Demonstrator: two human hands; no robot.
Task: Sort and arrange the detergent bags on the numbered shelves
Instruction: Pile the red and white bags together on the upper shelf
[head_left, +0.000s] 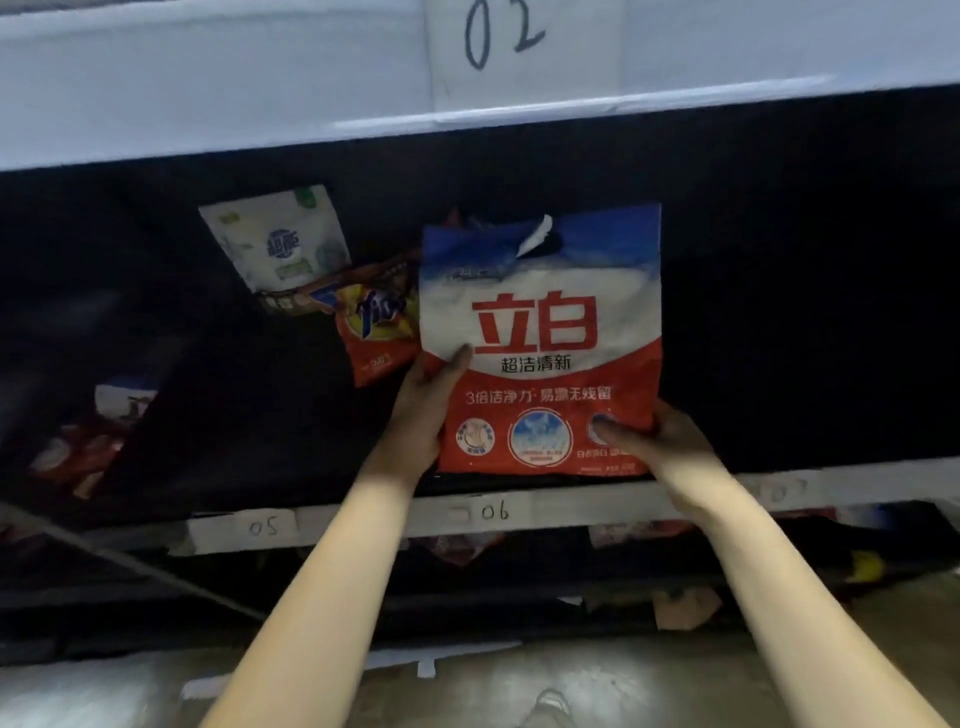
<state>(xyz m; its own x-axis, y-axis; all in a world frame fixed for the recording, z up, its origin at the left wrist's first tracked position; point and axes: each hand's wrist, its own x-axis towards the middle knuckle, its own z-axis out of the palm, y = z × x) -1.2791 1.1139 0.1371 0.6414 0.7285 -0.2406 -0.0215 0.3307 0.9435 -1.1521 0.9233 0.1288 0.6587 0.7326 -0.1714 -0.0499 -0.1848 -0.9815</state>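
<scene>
Both hands clamp the red-and-white detergent bag (540, 343) upright at frame centre, left hand (423, 415) and right hand (670, 441) pinching its lower corners above the 06 label (493, 513). Placing step, I'd say; next, seat it beside the orange bag (376, 327).

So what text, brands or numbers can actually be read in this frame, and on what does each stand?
"02": paper label on the upper shelf edge.
"05": label on the lower shelf edge.
"06": label on that edge.
"立白", "超洁清新": red, white and blue detergent bag, held by left hand and right hand.
Orange bag, white pouch, right-hand shelf label: too blurred.
</scene>
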